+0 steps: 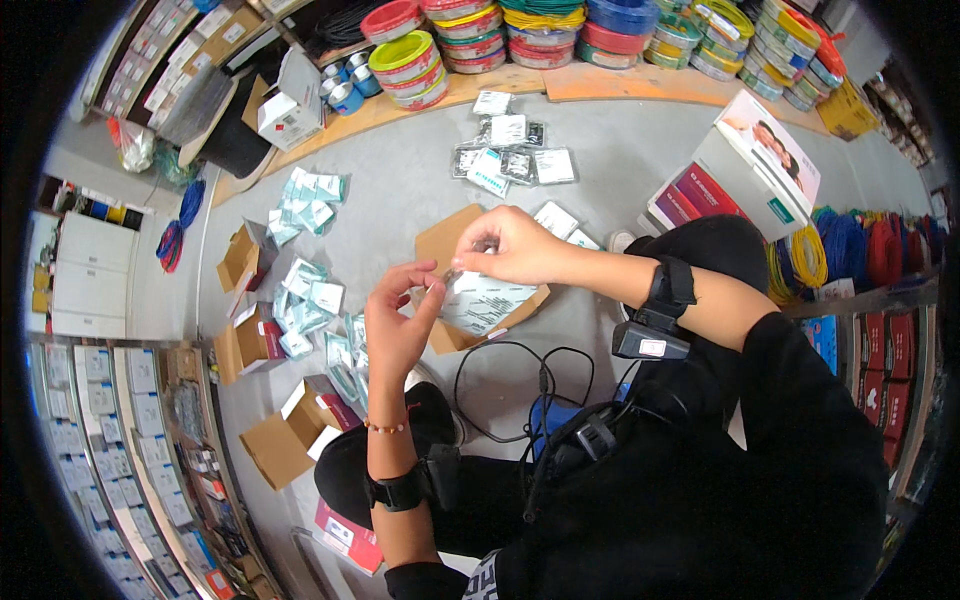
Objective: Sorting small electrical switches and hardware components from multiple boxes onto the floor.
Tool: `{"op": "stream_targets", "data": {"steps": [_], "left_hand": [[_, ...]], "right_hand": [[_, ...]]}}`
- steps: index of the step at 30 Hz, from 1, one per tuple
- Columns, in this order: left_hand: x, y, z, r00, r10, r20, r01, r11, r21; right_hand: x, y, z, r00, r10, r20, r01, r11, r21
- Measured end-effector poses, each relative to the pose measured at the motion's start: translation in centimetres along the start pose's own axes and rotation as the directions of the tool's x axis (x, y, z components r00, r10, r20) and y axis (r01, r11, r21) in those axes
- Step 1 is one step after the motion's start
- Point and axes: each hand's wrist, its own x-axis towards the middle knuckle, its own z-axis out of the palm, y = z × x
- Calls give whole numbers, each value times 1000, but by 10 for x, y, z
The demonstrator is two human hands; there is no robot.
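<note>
Over an open cardboard box [448, 232], my right hand [510, 244] pinches a small, shiny, translucent piece [449, 275] between thumb and fingers. My left hand [401, 307] meets it from the left, thumb and fingertips at its other end. The piece is too small to identify. Just below my hands, a white packet [484, 304] with printed writing lies in or over the box. Whether it joins the piece in my fingers cannot be told. My right hand hides part of the box.
Plastic-wrapped packets [307, 202] lie in piles on the left floor, near open cartons [251, 341]. More packets [517, 154] lie ahead. A large white box [757, 172] stands at right. Black cable [461, 390] loops before my lap. Wire coils [469, 37] line the back.
</note>
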Motion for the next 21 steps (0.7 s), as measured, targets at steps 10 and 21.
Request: {"op": "stream_targets", "data": {"steps": [10, 21], "left_hand": [[-1, 0, 6, 991, 55, 119, -61, 997, 54], [-2, -10, -2, 956, -92, 279, 109, 993, -47]], "right_hand": [[-9, 1, 2, 998, -56, 27, 61, 978, -201], [-8, -7, 4, 995, -84, 62, 97, 962, -257]]}}
